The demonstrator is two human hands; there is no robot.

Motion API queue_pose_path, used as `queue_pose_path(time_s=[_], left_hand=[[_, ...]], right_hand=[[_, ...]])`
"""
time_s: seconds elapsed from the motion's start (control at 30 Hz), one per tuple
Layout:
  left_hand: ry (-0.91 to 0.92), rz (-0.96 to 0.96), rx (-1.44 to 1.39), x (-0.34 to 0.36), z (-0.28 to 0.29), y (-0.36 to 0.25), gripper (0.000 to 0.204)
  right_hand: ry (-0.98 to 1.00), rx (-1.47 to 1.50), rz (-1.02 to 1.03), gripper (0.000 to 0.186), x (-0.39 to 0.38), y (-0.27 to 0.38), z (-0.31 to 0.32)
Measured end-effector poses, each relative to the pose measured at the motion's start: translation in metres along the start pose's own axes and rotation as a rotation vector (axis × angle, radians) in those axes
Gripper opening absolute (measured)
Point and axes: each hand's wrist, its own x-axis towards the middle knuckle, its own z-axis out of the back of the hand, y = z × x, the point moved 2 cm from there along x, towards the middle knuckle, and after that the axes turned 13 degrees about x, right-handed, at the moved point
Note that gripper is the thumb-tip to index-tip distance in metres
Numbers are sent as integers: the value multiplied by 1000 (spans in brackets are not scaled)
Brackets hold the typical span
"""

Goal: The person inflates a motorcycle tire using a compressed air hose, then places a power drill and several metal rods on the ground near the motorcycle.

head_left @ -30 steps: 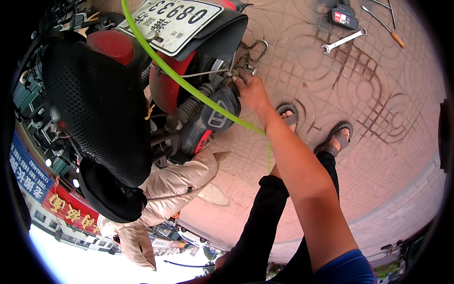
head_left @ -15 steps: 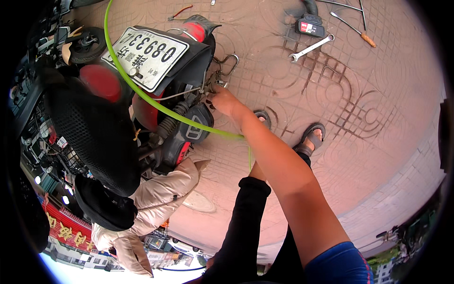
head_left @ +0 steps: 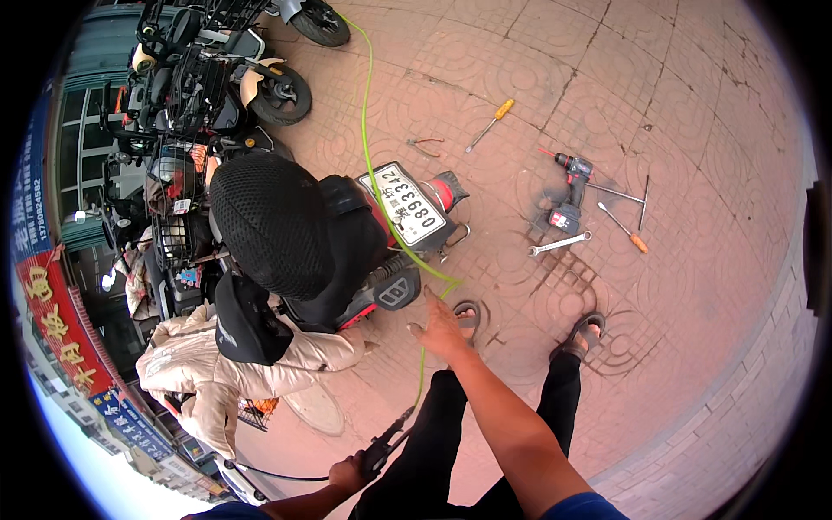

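Observation:
My left hand (head_left: 349, 472) is wrapped round a black air-hose gun (head_left: 379, 451) at the lower edge. A green hose (head_left: 422, 375) runs into the gun's upper end, and a black hose leaves it to the left. My right hand (head_left: 445, 332) is off the scooter, fingers stretched forward and thumb apart, with nothing seen in it. It is close beside the green hose, near my sandalled foot. Ahead and to the left stands a scooter with a black mesh seat (head_left: 269, 225), a white number plate (head_left: 405, 204) and a red tail light (head_left: 446, 189). The green hose crosses over its rear.
A cordless drill (head_left: 568, 192), a wrench (head_left: 561, 243), a screwdriver (head_left: 624, 228) and a T-shaped bar (head_left: 642, 202) lie on the paving to the right. Pliers (head_left: 425, 146) and another screwdriver (head_left: 490, 124) lie farther off. Parked scooters (head_left: 282, 94) stand at far left. A beige padded cover (head_left: 199, 364) hangs on the scooter's front.
My right hand has drawn back from the scooter's rear and opened. My view has moved up and back, bringing the left hand with the air-hose gun and more tools into sight.

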Motion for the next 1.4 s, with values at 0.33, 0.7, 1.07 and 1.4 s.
queue_pose_path(time_s=[0.33,0.7,1.07,1.4], left_hand=[[-89,1,-290,-153,-23,-54,66],[-65,45,-831,-154,17,-90,68],[-437,-358,-1219,-59,279,-134,65],[-83,-770,-1688,33,447,-232,44]], right_hand=[[-413,-221,285,57,15,33,62],[149,613,6,29,-11,191,161],[225,-395,36,62,-9,205,280],[1149,-324,-385,69,23,247,340]])
